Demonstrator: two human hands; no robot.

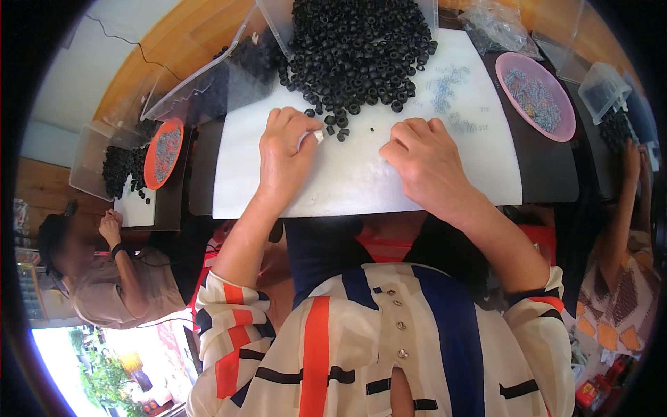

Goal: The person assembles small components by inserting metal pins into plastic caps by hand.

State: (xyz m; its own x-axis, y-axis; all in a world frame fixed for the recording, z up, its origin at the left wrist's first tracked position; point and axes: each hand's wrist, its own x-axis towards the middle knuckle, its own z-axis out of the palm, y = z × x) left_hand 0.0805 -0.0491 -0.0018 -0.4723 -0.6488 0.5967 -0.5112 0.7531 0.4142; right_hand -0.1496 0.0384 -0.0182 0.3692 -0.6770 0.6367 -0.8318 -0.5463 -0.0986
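My left hand (286, 149) is over the white foam sheet (354, 177), its fingers curled in and closed. A small white wrap or scrap (310, 138) shows at its thumb; anything else in the grip is hidden. To the right, my right hand (425, 161) is closed too, thumb and fingertips pressed together, and what they pinch cannot be made out. A heap of small black ring-shaped parts (354, 62) lies beyond both hands, with a few loose black parts (340, 131) nearest the left one. Between the hands lies a tiny dark bit (372, 129).
Small bluish pieces (448, 90) lie at the sheet's far right. A pink bowl (511, 69) of grey pieces stands right of it, a clear plastic bin (187, 87) far left. One person (128, 278) works at left beside an orange bowl (154, 181), another (618, 257) at right.
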